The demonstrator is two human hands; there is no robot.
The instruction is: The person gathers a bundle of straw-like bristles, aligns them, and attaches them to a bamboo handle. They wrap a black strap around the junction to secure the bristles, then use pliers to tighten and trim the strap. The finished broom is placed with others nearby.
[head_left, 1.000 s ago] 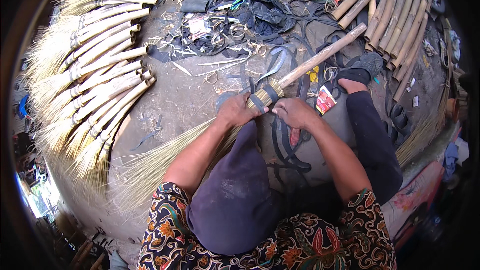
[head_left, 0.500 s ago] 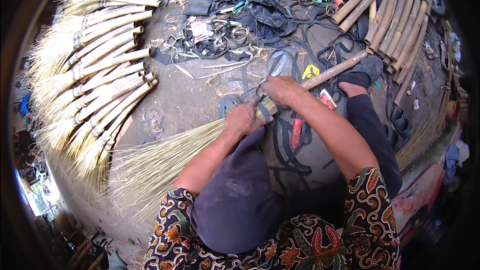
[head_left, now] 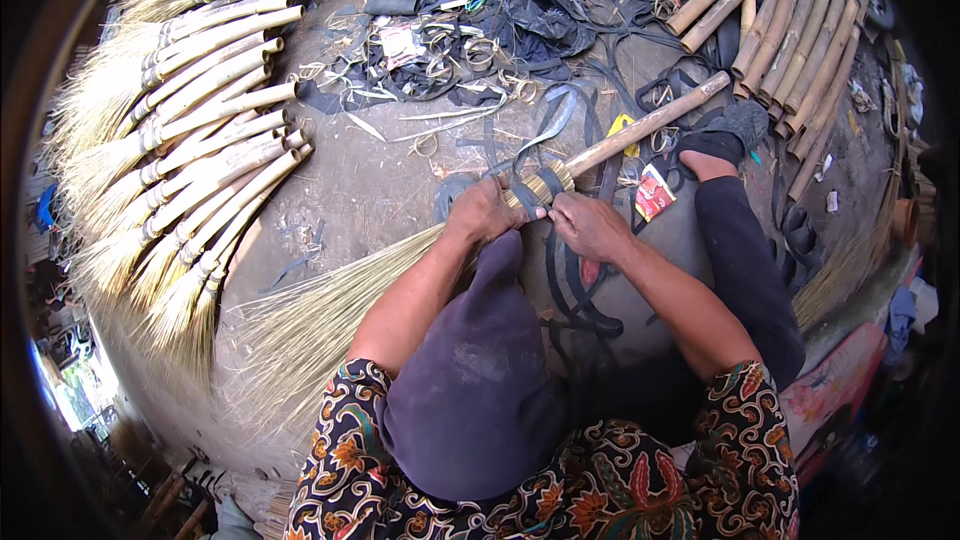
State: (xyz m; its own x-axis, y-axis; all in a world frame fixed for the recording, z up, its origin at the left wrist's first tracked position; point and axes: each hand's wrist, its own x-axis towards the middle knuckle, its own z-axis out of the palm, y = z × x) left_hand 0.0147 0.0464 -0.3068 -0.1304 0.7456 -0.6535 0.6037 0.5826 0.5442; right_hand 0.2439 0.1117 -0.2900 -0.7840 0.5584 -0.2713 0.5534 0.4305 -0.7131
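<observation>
A broom lies slantwise across my lap, its pale bristles (head_left: 335, 320) fanning out to the lower left. Its bamboo handle (head_left: 655, 126) points to the upper right. My left hand (head_left: 482, 212) is closed round the bound neck of the bristles. Black rubber strip (head_left: 524, 196) wraps that neck, and a loose length of it trails off on the far side. On the near side of the neck, my right hand (head_left: 590, 227) has its fingers pinched at the strip; the held end is mostly hidden. Below that hand a red-handled tool (head_left: 590, 270) shows only in part.
Several finished brooms (head_left: 220, 90) are lined up at the left. Bamboo poles (head_left: 800, 50) lie at the upper right. Black strips and scraps (head_left: 530, 25) litter the far floor. A red packet (head_left: 655, 194) lies near my right foot (head_left: 712, 164).
My right hand has come from the far side of the broom to its near side, pinching at the strip. My left hand still grips the neck. The red-handled tool is now more covered.
</observation>
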